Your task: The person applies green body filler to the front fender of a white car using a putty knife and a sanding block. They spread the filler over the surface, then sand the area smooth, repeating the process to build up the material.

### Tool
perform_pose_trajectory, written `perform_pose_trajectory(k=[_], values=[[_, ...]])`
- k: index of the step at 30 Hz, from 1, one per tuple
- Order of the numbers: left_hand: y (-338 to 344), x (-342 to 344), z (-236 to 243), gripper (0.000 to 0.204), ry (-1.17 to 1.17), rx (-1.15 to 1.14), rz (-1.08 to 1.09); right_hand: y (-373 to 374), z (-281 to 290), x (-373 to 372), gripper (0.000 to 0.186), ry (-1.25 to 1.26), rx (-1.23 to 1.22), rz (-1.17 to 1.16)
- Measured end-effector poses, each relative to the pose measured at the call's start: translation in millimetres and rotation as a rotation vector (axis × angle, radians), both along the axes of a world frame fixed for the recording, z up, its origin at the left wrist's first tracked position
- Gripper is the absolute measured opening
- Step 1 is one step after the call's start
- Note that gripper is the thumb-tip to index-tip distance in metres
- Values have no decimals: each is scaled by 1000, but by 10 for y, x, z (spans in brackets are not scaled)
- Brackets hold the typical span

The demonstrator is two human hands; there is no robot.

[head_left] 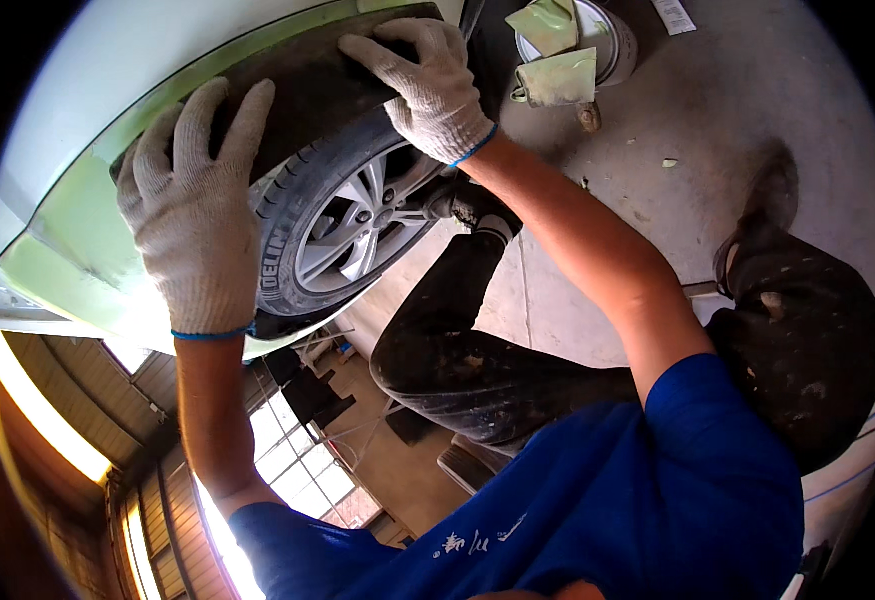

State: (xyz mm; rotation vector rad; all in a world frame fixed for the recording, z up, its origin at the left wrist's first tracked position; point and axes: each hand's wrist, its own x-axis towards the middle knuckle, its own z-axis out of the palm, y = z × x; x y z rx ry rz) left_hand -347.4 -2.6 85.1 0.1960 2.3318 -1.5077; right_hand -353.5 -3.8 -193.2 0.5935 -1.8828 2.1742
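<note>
Both my gloved hands rest on a long dark flat strip [312,85] laid along the pale green-patched body panel [77,250] of a white car, just above a wheel [362,220] with silver spokes. My left hand [187,210] grips the strip's left end, fingers curved over it and a little spread. My right hand [427,90] grips it farther right, fingers bent over the dark surface. Both gloves are off-white knit with blue cuffs. The strip's underside is hidden.
A white round bucket [617,55] carries two green-smeared plates [557,80] on the concrete floor [657,140], near small scraps and a white packet [673,14]. My bent legs [477,380] are beside the wheel. Bright windows and dark stands show at lower left.
</note>
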Motion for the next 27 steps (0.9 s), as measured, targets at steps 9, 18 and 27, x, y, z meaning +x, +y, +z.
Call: perform_pose_trajectory(k=[9, 18, 27], values=[[-99, -201, 12, 72, -32, -68, -45, -113, 34, -142, 78, -13, 7, -74], [-248, 194, -162, 73, 77, -33, 84, -336, -9, 97, 76, -57, 24, 21], [-288, 1348, -438, 62, 147, 96, 242, -240, -246, 845, 57, 78, 84, 103]])
